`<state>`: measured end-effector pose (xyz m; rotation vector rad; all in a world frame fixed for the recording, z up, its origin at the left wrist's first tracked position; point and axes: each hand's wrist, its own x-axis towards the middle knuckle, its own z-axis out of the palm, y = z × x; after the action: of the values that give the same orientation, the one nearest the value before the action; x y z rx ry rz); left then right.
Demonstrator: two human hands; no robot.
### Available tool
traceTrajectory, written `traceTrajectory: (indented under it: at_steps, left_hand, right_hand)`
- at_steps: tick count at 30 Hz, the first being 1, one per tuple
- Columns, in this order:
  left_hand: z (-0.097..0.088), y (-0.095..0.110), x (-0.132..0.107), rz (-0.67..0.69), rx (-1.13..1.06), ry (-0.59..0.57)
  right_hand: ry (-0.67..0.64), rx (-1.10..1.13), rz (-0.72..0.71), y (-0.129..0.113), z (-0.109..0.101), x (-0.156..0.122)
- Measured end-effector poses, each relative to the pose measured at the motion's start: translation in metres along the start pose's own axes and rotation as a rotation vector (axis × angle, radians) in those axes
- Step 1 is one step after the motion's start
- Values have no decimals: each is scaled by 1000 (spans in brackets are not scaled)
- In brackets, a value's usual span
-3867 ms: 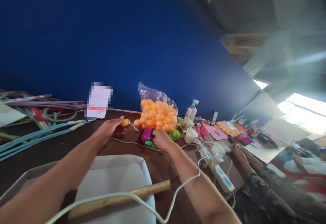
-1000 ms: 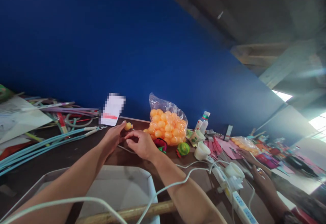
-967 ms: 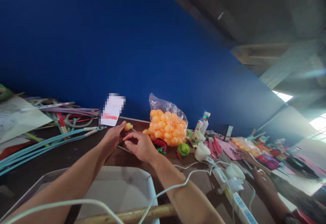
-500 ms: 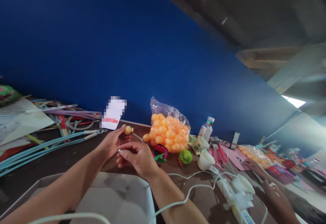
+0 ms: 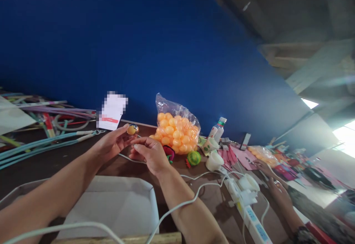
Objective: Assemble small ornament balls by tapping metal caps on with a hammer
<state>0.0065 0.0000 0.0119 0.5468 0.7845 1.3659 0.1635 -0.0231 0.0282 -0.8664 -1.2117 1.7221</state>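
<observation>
My left hand [image 5: 113, 144] grips a small shiny round piece [image 5: 132, 129], gold-yellow with a dark reflective edge, between thumb and fingers. Close beside it, my right hand [image 5: 154, 156] has thumb and forefinger pinched together; whatever lies between them is too small to make out. A thin white cord [image 5: 129, 159] passes below the fingers. Just beyond stands a clear plastic bag of orange balls [image 5: 177, 133]. A dark red and pink soft piece [image 5: 169, 153] is partly hidden behind my right hand, and a green coiled ball [image 5: 193, 158] lies to its right.
A white tray [image 5: 116, 199] lies below my forearms. A phone [image 5: 112, 110] leans on the blue wall. Light-blue cords [image 5: 47, 144] lie left. Rightward are a bottle [image 5: 219, 129], tape roll [image 5: 214, 161], power strip [image 5: 255, 223] and another person's hands [image 5: 277, 190].
The view has shifted, so most things appear further left and higher. Both hands stay close together, the left still holding the round piece. The other person's hands have moved slightly.
</observation>
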Motion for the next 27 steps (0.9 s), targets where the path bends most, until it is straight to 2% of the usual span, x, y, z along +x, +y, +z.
traceTrajectory:
  at_steps: [5, 10, 15, 18, 27]
  left_hand:
    - [-6, -3, 0, 16, 15, -47]
    - [-10, -5, 2, 27, 16, -170]
    - [-10, -6, 1, 7, 60, -160]
    - [-9, -7, 0, 5, 104, -176]
    - [-7, -10, 2, 11, 100, -166]
  right_hand:
    - [36, 37, 15, 6, 1, 2]
    - [85, 15, -31, 5, 3, 2]
    - [194, 45, -122, 1, 2, 5]
    - [200, 55, -149, 2, 0, 7]
    - [213, 89, -108, 3, -4, 11]
